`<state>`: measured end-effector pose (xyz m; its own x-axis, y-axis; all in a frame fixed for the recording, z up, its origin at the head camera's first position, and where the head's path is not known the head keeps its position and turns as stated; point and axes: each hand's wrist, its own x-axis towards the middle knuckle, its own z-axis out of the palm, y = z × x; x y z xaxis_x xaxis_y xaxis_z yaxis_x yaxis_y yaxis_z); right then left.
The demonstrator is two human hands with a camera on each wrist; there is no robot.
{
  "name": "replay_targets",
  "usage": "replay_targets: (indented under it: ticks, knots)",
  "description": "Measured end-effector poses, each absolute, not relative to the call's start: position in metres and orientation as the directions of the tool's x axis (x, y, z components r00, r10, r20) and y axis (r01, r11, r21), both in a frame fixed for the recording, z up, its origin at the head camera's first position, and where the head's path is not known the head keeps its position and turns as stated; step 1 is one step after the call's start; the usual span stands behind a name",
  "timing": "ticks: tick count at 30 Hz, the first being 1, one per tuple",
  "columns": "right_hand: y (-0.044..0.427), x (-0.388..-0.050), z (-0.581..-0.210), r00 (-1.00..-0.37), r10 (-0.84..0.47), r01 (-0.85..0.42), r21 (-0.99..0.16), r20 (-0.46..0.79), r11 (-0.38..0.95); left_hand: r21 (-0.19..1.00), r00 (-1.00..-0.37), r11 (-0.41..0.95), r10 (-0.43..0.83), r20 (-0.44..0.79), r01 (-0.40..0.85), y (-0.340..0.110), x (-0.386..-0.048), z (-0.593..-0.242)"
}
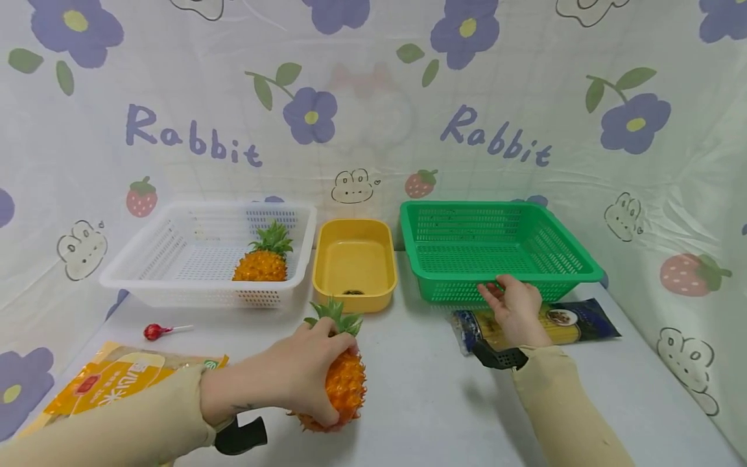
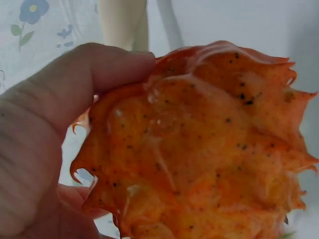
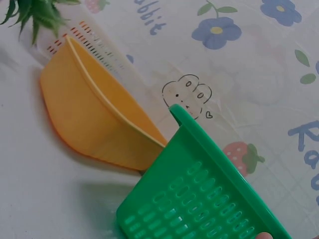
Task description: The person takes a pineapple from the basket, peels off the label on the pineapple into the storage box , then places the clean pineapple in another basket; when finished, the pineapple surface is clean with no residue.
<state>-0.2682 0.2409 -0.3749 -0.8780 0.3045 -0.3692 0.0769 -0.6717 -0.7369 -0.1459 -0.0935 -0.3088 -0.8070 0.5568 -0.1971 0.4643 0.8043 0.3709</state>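
In the head view my left hand (image 1: 303, 370) grips an orange toy pineapple (image 1: 347, 386) with green leaves, around its spiky side and crown. Up close in the left wrist view, the pineapple's body (image 2: 199, 144) fills the middle, the thumb lying along it. My right hand (image 1: 516, 308) is at the front rim of the green basket (image 1: 496, 288), fingers fairly straight. One fingertip (image 3: 264, 235) shows against the basket's rim in the right wrist view. A pack of dry noodles (image 1: 574, 321) lies partly hidden behind that hand.
A white basket (image 1: 210, 295) at the left holds another pineapple (image 1: 262, 263). Between the baskets stands a yellow bin (image 1: 355, 301) with something small and dark inside. A red lollipop (image 1: 154, 331) and an orange food packet (image 1: 117, 379) lie at the left.
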Motion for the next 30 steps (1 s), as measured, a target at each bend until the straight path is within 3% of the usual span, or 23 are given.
replay_targets:
  ticks: [10, 19, 25, 30]
  knots:
    - [0.242, -0.268, -0.376, -0.882, 0.295, 0.082, -0.737, -0.366, -0.671, 0.400, -0.813, 0.757, 0.580, -0.047, 0.516, -0.092, -0.164, -0.267]
    - [0.242, -0.268, -0.375, -0.885, 0.296, 0.081, -0.745, -0.360, -0.662, 0.327, -0.839, 0.780, 0.535, 0.095, 0.534, -0.119, -0.220, -0.225]
    - [0.242, -0.268, -0.375, -0.883, 0.301, 0.083, -0.750, -0.361, -0.656, 0.264, -0.871, 0.832, 0.484, 0.082, 0.487, -0.167, -0.267, -0.205]
    - [0.242, -0.268, -0.376, -0.880, 0.309, 0.084, -0.759, -0.361, -0.646, 0.173, -0.892, 0.877, 0.449, 0.041, 0.449, -0.213, -0.296, -0.208]
